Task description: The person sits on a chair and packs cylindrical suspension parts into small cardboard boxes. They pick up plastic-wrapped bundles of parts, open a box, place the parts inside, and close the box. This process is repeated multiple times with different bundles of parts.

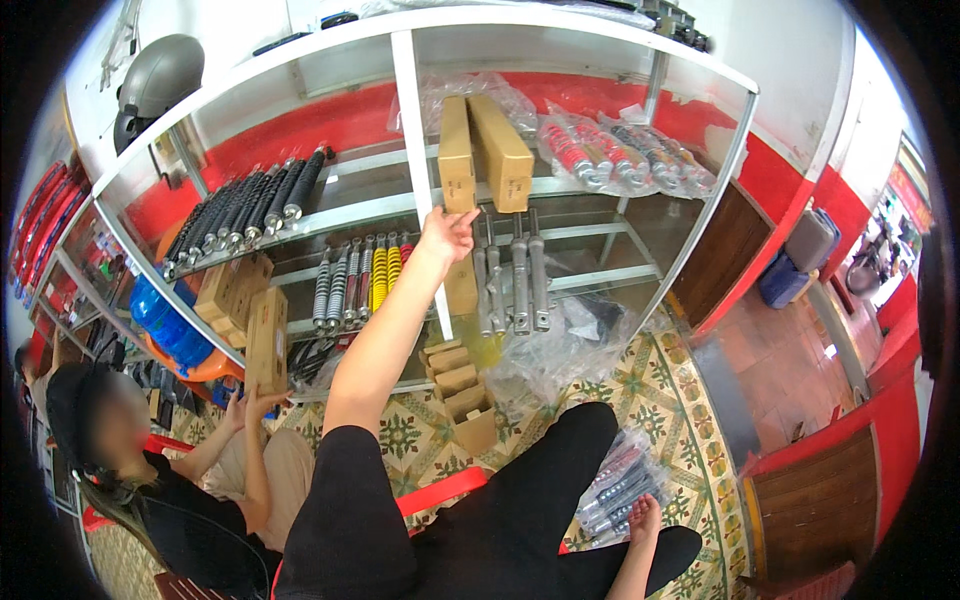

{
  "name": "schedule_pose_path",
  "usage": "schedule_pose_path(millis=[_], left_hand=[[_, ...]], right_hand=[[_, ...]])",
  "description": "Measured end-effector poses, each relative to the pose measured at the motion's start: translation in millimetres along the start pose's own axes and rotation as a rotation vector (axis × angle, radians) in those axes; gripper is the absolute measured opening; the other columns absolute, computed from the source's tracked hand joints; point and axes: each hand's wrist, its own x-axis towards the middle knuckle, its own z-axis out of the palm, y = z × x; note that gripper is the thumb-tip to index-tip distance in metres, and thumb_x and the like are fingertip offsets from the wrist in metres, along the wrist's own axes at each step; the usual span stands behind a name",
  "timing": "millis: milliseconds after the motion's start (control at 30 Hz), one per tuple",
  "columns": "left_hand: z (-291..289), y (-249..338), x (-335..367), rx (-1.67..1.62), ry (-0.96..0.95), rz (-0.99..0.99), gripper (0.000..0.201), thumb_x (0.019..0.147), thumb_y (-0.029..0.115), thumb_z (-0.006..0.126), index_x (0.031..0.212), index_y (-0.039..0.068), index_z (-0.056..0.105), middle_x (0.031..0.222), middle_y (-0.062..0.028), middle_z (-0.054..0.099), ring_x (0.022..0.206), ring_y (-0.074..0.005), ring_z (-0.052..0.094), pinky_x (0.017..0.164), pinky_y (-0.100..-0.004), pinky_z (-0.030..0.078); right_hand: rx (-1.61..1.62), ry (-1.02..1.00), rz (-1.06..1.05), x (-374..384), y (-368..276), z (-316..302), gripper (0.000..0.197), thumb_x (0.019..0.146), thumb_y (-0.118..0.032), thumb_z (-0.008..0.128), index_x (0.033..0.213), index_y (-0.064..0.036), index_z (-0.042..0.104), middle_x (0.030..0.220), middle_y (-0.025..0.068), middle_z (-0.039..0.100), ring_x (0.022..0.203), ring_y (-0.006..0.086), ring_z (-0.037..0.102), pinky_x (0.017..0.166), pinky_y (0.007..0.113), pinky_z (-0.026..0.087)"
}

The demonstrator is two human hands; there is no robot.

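My left hand reaches up to the glass shelf, its fingers bent against the lower front end of a long brown cardboard box. That box lies lengthwise on the shelf, its front end at the shelf edge. Beside it, to the right, lies a second long cardboard box. My right hand rests low near my knee, holding nothing, with loosely curved fingers. Beyond it on the floor are bagged shock absorbers.
Plastic-wrapped red and grey shock absorbers share the top shelf; black ones lie left. Grey fork tubes and coloured springs fill the lower shelf. Open cartons stand on the floor. A seated co-worker handles a box.
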Motion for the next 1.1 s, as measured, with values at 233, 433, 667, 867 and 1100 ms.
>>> schedule_pose_path(millis=[233, 433, 667, 867, 1100], left_hand=[[16, -1, 27, -0.146, -0.118, -0.027, 0.055, 0.091, 0.061, 0.028, 0.114, 0.016, 0.052, 0.09, -0.01, 0.065, 0.052, -0.0162, 0.045, 0.043, -0.0246, 0.031], [17, -17, 25, -0.198, -0.078, 0.052, 0.045, 0.089, 0.054, 0.038, 0.095, 0.012, 0.054, 0.076, -0.0032, 0.06, 0.053, -0.0143, 0.045, 0.048, -0.0274, 0.032], [32, -26, 1, -0.199, -0.018, 0.025, 0.046, 0.088, 0.054, 0.04, 0.089, 0.011, 0.055, 0.072, 0.0008, 0.059, 0.052, -0.0122, 0.042, 0.05, -0.0274, 0.031], [25, -66, -43, -0.149, -0.133, 0.006, 0.059, 0.09, 0.065, 0.031, 0.093, 0.011, 0.055, 0.075, 0.0038, 0.056, 0.056, -0.0121, 0.04, 0.054, -0.0285, 0.032], [-2, -51, -7, -0.348, -0.383, 0.067, 0.06, 0.088, 0.056, 0.039, 0.119, 0.005, 0.05, 0.103, -0.0132, 0.057, 0.083, -0.0251, 0.054, 0.072, -0.0365, 0.046]], right_hand=[[-0.09, -0.085, 0.016, 11, 5, 0, 0.024, 0.083, -0.031, 0.063, 0.103, -0.0182, 0.059, 0.096, -0.0041, 0.059, 0.089, 0.0151, 0.053, 0.072, 0.033, 0.04], [-0.157, -0.054, -0.039, 4, 4, 1, 0.029, 0.083, -0.028, 0.064, 0.109, -0.0175, 0.056, 0.1, -0.0013, 0.058, 0.088, 0.0167, 0.053, 0.069, 0.034, 0.04], [-0.163, -0.093, -0.076, 5, 1, 6, 0.022, 0.084, -0.026, 0.061, 0.103, -0.0162, 0.055, 0.086, -0.0012, 0.059, 0.075, 0.0147, 0.055, 0.06, 0.032, 0.041], [-0.26, -0.069, -0.119, 11, 11, 12, 0.013, 0.088, -0.022, 0.057, 0.099, -0.0157, 0.056, 0.079, -0.0005, 0.058, 0.062, 0.0112, 0.054, 0.049, 0.025, 0.04], [-0.473, -0.097, -0.181, -10, 13, 27, 0.01, 0.087, -0.017, 0.055, 0.096, -0.0142, 0.057, 0.08, -0.0021, 0.062, 0.065, 0.0088, 0.056, 0.053, 0.026, 0.039]])
